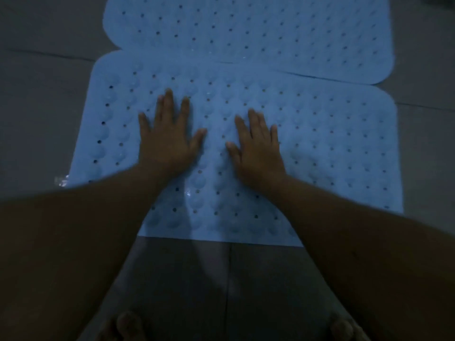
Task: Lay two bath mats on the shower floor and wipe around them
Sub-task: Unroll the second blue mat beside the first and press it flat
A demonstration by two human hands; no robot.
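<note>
Two pale blue rubber bath mats with rows of small holes lie flat on the grey tiled floor. The far mat (pixel 246 28) fills the top of the view. The near mat (pixel 332 143) lies just in front of it, and their edges meet or slightly overlap. My left hand (pixel 167 141) rests palm down on the near mat, fingers spread. My right hand (pixel 258 151) lies flat beside it, a little to the right, fingers apart as well. Neither hand holds anything.
Grey floor tiles (pixel 44 107) with grout lines surround the mats on both sides and in front. My bare toes (pixel 128 326) show at the bottom edge. A small shiny wet patch (pixel 61 180) glints at the near mat's left corner.
</note>
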